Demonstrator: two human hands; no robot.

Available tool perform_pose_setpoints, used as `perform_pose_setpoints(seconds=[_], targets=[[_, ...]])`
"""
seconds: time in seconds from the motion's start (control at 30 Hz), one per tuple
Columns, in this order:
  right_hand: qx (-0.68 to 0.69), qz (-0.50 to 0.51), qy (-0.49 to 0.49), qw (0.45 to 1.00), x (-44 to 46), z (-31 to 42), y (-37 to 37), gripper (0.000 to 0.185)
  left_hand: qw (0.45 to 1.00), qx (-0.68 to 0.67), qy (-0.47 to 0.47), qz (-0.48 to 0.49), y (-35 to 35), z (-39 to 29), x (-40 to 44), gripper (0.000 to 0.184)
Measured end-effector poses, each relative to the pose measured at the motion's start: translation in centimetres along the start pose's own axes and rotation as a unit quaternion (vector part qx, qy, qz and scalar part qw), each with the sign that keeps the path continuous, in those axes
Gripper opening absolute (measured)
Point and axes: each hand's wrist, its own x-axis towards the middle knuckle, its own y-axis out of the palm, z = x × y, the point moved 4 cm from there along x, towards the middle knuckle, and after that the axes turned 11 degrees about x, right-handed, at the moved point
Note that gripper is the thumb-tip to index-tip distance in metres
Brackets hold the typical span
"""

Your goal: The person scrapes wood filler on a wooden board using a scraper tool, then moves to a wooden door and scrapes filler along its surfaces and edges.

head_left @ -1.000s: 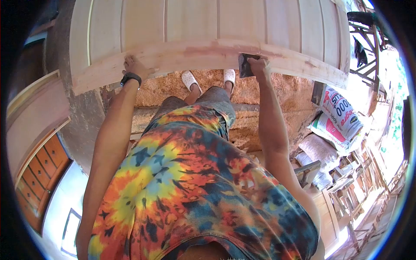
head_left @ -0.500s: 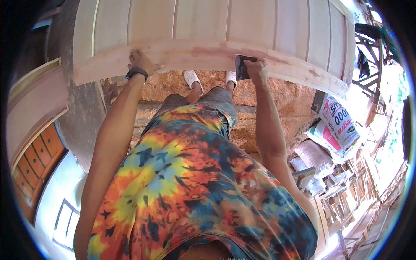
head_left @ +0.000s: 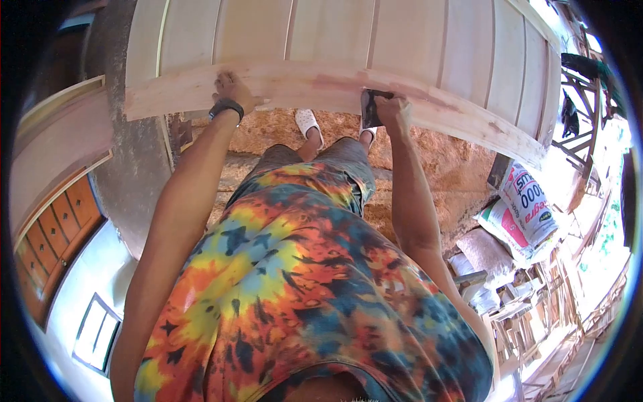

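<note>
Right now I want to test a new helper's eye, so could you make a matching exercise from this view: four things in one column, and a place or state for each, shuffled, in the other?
Things
1. Left hand
2. Dark flat piece
3. Shoes
4. Printed sacks

Places and states
A. Worn, below the panel's near edge
B. At the picture's right side
C. Laid on the wooden panel, thumb out
D. Gripped by the right hand

Pairs: 1-C, 2-D, 3-A, 4-B
</note>
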Motion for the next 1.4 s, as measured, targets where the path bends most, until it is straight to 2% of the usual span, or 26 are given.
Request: perform_pose_setpoints(seconds=[0.13,0.2,0.3,0.4,0.53,0.63,0.73,0.8,1.0,1.07,1.13,1.2,1.23,1.27,1.3,1.37,1.4], targets=[[0.029,0.002,0.014,0.999,-0.1,0.1,0.9,0.034,1.0,-0.007,-0.002,0.004,-0.2,-0.1,-0.3,0.129],[-0.039,-0.029,-0.032,0.998,0.2,-0.2,1.7,0.032,1.0,-0.01,-0.004,0.009,-0.3,-0.1,-0.4,0.13],[-0.001,-0.029,-0.033,0.999,0.3,0.5,2.2,0.03,1.0,-0.01,-0.001,0.01,-0.3,-0.1,-0.4,0.131],[-0.002,0.0,-0.011,1.0,-0.1,1.4,3.0,0.029,1.0,-0.014,-0.002,-0.001,-0.2,-0.2,-0.4,0.132],[-0.006,0.011,-0.042,0.999,0.1,1.9,4.7,0.03,1.0,-0.007,0.0,0.005,0.0,-0.2,-0.3,0.135],[-0.041,0.02,-0.004,0.999,-1.2,3.9,4.4,0.03,1.0,-0.023,0.002,-0.003,0.0,-0.1,-0.5,0.136],[0.021,-0.009,-0.048,0.999,-1.7,5.1,4.5,0.031,1.0,-0.027,-0.001,-0.004,-0.2,-0.1,-0.7,0.135],[-0.022,0.012,0.012,1.0,-1.3,4.4,5.4,0.031,1.0,-0.018,-0.005,-0.002,-0.3,-0.1,-0.8,0.135],[-0.043,0.005,-0.035,0.998,-1.7,5.4,7.5,0.028,1.0,-0.029,0.006,-0.001,0.1,0.1,-0.6,0.137],[-0.014,0.054,-0.131,0.99,-2.6,7.4,7.9,0.027,1.0,-0.022,0.0,-0.001,1.1,0.8,0.1,0.138],[0.114,0.057,-0.151,0.98,-2.2,6.1,9.4,0.026,1.0,-0.023,0.006,-0.007,1.6,0.1,0.4,0.139],[0.095,0.098,-0.092,0.986,-2.8,6.1,7.9,0.021,1.0,-0.014,0.008,-0.001,1.4,0.2,0.3,0.139],[0.083,0.087,-0.088,0.989,-2.3,5.1,6.3,0.021,1.0,0.006,0.001,0.004,1.3,0.2,0.7,0.139],[0.239,0.097,-0.073,0.963,-2.0,4.4,5.0,0.023,1.0,0.0,0.011,0.006,0.9,-0.2,0.7,0.139],[0.391,0.107,-0.057,0.912,-1.8,3.7,4.1,0.026,0.999,0.026,0.002,0.03,0.7,-0.3,0.8,0.138],[0.442,0.14,0.062,0.884,0.1,0.6,-0.6,0.031,0.997,0.048,-0.008,0.053,0.2,-0.2,1.0,0.137],[0.45,0.128,0.059,0.882,0.7,-0.1,-4.0,0.033,0.997,0.055,-0.013,0.057,0.1,-0.2,1.1,0.137]])
